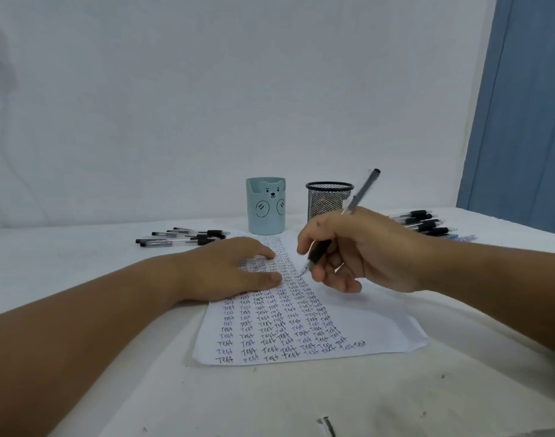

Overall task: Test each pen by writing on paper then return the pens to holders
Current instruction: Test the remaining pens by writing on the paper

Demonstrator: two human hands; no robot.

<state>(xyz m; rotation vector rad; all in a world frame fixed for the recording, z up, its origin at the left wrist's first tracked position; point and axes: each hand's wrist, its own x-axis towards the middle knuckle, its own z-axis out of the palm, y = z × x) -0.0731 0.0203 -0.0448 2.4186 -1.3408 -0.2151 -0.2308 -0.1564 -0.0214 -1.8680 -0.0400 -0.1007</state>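
Head view: the right hand [367, 250] grips a pen [342, 222], fingers [304, 241] pinching its black grip, tip touching or just above the paper [301, 326] near the upper lines of "Test". Left hand [229, 269] lies flat on the sheet — fingers straight, close together. Behind the paper stand a blue bear holder [266, 206] and a black mesh holder [328, 200]. More pens lie on the tabletop [81, 279] — one pile left [181, 238], one right [424, 223].

Two holders: one bear holder [265, 206], one mesh holder [328, 200]; one paper sheet [301, 326]; one held pen [342, 222]
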